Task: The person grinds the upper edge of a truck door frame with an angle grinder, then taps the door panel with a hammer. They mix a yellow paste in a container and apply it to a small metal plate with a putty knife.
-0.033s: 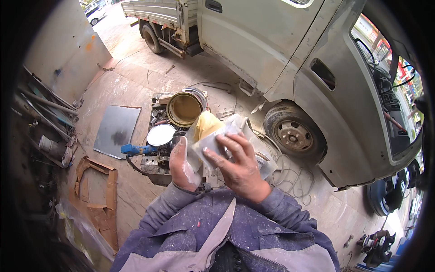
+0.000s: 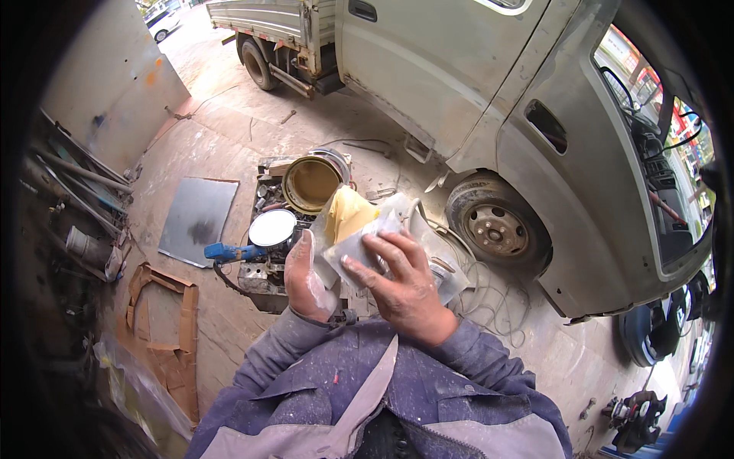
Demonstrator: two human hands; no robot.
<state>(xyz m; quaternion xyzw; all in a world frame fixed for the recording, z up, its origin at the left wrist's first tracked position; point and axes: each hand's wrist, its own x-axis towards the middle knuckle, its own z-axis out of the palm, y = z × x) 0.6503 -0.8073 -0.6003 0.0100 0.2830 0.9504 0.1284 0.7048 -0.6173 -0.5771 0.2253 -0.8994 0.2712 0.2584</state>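
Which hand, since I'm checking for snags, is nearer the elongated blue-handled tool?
Left. The left hand is to the right of the elongated blue-handled tool, slightly lower in the picture; the right hand is farther right, beyond the left.

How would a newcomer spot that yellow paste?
Start at the front wheel of the pale truck, then look left to the person's right hand and left hand. Just beyond them is a soft, rounded lump of yellow paste. Its brighter yellow sets it apart from the tan contents of the open can beyond it.
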